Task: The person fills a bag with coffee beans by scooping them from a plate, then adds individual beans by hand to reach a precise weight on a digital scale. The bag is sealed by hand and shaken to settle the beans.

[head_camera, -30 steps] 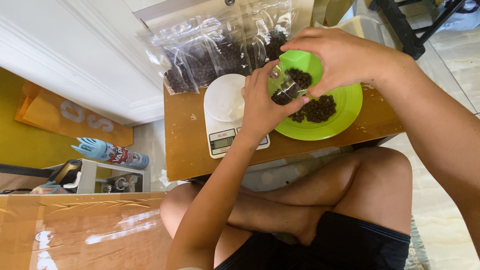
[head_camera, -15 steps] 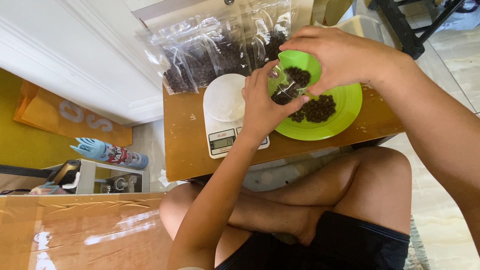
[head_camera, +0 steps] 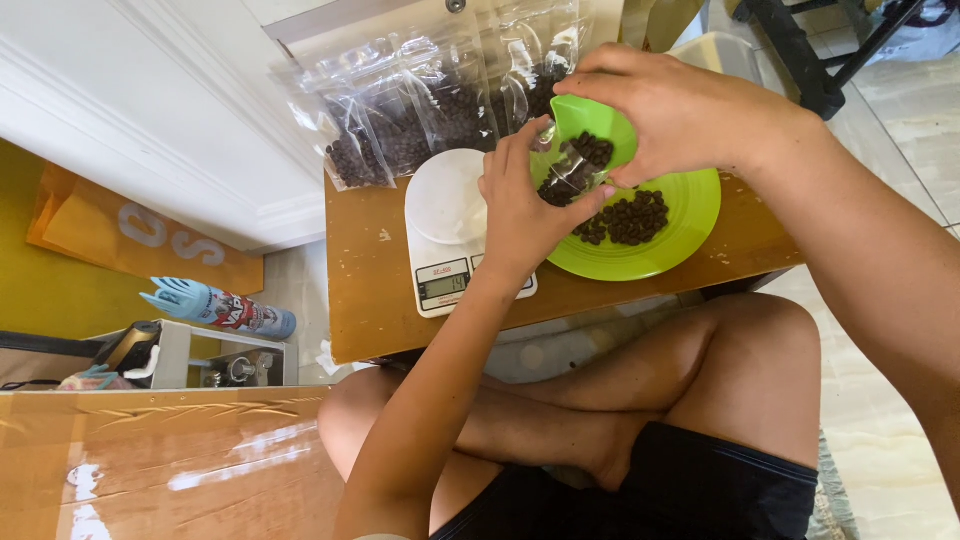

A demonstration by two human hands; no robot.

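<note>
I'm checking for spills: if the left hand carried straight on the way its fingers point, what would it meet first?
Probably the green cup held by the right hand; the left hand already holds a small clear bag against it.

The small green plastic scoop (head_camera: 590,135) of dark beans has tipped slightly steeper over the clear plastic pouch (head_camera: 562,175) (barely perceptible), near the wooden table's far edge; both hands have hardly shifted.

Both hands raised together, left hand (head_camera: 522,205) pinching, right hand (head_camera: 680,110) cupped above.
</note>
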